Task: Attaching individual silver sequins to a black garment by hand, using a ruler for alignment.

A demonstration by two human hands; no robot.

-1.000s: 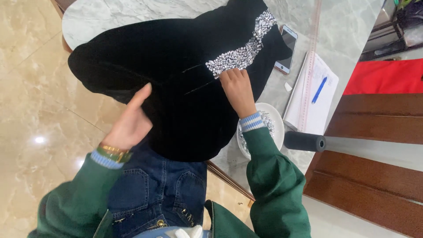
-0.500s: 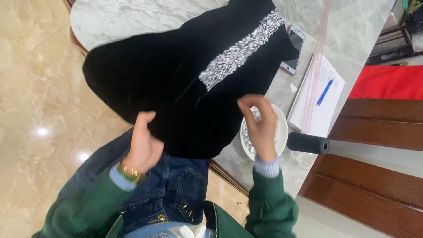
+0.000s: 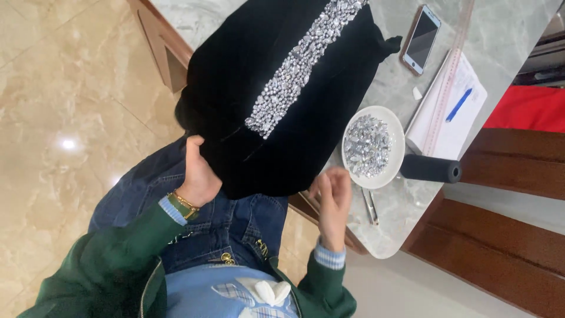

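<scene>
Beadwork on the black garment (image 3: pixel 282 118) looks partly done: a silver stone strip (image 3: pixel 300 65) runs down the middle and stops short of the near hem, with plenty of loose stones in the white dish (image 3: pixel 374 147) beside it. You grip the garment's near edge with your left hand (image 3: pixel 197 176), pulling it off the surface (image 3: pixel 406 218) over your lap. Your right hand (image 3: pixel 332 197) hovers free near the dish, fingers loosely curled; it may pinch a stone, but that is too small to tell. Tweezers (image 3: pixel 369 206) lie untouched.
</scene>
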